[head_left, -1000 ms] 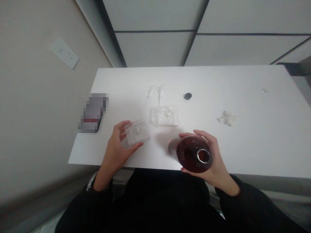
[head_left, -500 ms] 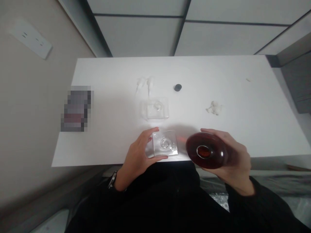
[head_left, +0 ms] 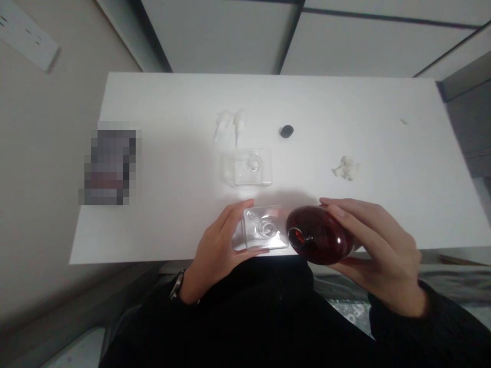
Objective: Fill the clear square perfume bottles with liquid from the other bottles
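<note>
My left hand (head_left: 220,237) is closed round the left side of a clear square bottle (head_left: 256,239), thumb on the near side and fingers on the far side. This bottle stands upright near the table's front edge, its round open neck facing up. Just to its right, my right hand (head_left: 383,245) grips a dark red bottle (head_left: 322,237). The red bottle is tilted, with its mouth toward the clear bottle. Whether liquid flows out cannot be made out. Behind them stands a second clear square bottle (head_left: 253,168), untouched, also with a round open neck.
Two whitish pieces with thin stems (head_left: 230,121) lie behind the clear bottles. A dark cap (head_left: 287,131) and a crumpled white scrap (head_left: 347,168) are on the white table (head_left: 172,102). At the left edge lies a blurred-out box-like item (head_left: 109,166).
The red bottle has tipped further left, its mouth now closer to the clear bottle. My right hand has turned with it. The view has shifted slightly; my left hand keeps its hold.
</note>
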The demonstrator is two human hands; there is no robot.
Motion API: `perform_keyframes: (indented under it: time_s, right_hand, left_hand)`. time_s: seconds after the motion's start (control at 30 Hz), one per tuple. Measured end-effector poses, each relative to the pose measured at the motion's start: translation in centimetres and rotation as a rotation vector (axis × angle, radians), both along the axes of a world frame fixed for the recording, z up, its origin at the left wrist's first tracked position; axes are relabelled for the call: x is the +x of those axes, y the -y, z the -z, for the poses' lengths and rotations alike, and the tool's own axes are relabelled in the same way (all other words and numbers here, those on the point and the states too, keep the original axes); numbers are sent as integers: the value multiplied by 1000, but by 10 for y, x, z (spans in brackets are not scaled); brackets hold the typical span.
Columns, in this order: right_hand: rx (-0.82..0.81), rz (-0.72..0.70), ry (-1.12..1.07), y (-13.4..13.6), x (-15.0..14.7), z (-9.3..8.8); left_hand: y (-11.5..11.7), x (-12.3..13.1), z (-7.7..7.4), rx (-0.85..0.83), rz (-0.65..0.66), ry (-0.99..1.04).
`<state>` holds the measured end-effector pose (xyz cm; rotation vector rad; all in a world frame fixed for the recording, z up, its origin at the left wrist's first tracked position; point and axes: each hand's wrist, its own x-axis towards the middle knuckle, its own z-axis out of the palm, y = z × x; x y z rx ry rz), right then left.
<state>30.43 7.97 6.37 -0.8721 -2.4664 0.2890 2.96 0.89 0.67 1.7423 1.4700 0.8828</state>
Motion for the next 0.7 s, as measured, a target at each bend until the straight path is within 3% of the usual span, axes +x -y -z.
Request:
perform_keyframes:
  time_s: [0.7]
  right_hand:
    - [171,-28,214,-3,-3,-20]
  left_hand:
    - [1,-1,3,-39,10,-15]
